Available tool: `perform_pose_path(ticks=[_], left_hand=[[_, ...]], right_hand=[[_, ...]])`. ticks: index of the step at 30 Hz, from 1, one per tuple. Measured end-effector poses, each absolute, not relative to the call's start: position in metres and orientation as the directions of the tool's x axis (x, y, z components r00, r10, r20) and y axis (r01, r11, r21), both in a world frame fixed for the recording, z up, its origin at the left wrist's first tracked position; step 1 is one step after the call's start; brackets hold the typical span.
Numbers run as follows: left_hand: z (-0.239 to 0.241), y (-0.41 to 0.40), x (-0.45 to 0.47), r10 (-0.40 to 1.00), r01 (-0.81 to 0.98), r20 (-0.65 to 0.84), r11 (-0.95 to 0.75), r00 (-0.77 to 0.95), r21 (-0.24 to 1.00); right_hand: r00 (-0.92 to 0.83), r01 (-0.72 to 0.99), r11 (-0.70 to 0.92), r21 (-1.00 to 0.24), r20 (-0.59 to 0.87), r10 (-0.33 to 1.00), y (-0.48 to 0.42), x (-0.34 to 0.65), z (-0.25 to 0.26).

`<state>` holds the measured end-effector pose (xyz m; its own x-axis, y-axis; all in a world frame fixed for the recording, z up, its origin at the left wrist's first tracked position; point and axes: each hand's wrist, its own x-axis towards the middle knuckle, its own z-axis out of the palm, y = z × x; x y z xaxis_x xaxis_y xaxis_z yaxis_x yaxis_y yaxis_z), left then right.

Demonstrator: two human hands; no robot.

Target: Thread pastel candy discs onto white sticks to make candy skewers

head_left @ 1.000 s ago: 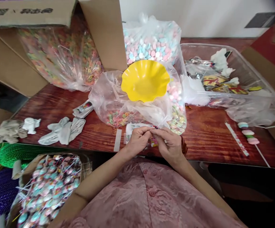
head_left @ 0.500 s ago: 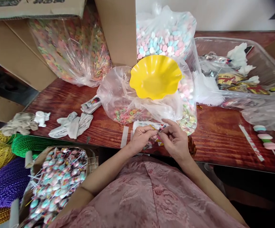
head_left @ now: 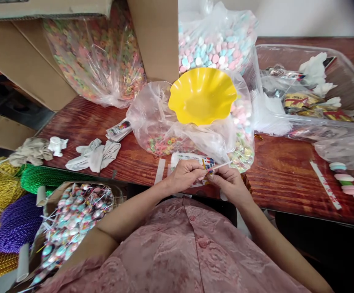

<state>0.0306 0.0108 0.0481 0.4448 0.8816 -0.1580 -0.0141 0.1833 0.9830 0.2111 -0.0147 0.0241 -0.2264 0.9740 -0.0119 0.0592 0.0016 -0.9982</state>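
Observation:
My left hand (head_left: 184,175) and my right hand (head_left: 229,182) meet at the near edge of the wooden table (head_left: 280,162), fingers pinched together. Between them they hold a thin white stick (head_left: 221,166) with a small printed wrapper (head_left: 207,163) at its near end. Right behind the hands lies a clear bag of small coloured candy rings (head_left: 164,138), with a yellow scalloped bowl (head_left: 203,95) resting on top of it.
Two bigger candy bags stand behind: rings (head_left: 100,57) against cardboard boxes, pastel discs (head_left: 216,40) beside them. A clear tray (head_left: 311,97) of wrappers sits right, a finished candy skewer (head_left: 346,185) near it. White gloves (head_left: 94,154) lie left; a box of wrapped lollipops (head_left: 73,219) and coloured cord spools (head_left: 14,219) sit below.
My hands stayed together at the table edge, working the wrapper. The white stick now sticks out to the right from between my fingers. The view shifted slightly.

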Motion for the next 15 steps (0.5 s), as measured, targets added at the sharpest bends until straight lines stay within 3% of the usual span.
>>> perform_pose_path(ticks=[2,4,6,8,11,15], left_hand=[[0.049,0.012,0.027,0.807,0.016,-0.264,0.302,0.529,0.953],[0.051,0.013,0.023,0.688,0.018,-0.394,0.485,0.609,0.875],[0.052,0.013,0.02,0.564,0.014,-0.465,0.625,0.682,0.78],[0.053,0.012,0.017,0.46,0.028,-0.483,0.702,0.745,0.712],[0.053,0.013,0.014,0.343,0.077,-0.486,0.75,0.804,0.657],[0.051,0.014,0.012,0.25,0.16,-0.5,0.751,0.829,0.641]], right_hand=[[-0.374,0.214,0.161,-0.963,0.072,0.925,-0.012,0.219,0.032],[-0.484,0.304,0.425,-0.853,0.247,0.84,-0.012,0.223,0.04],[-0.563,0.311,0.707,-0.635,0.477,0.675,-0.015,0.224,0.046],[-0.616,0.276,0.883,-0.378,0.636,0.465,-0.019,0.224,0.048],[-0.663,0.243,0.959,-0.143,0.697,0.272,-0.022,0.226,0.051],[-0.733,0.135,0.988,-0.077,0.663,0.152,-0.017,0.226,0.063]])
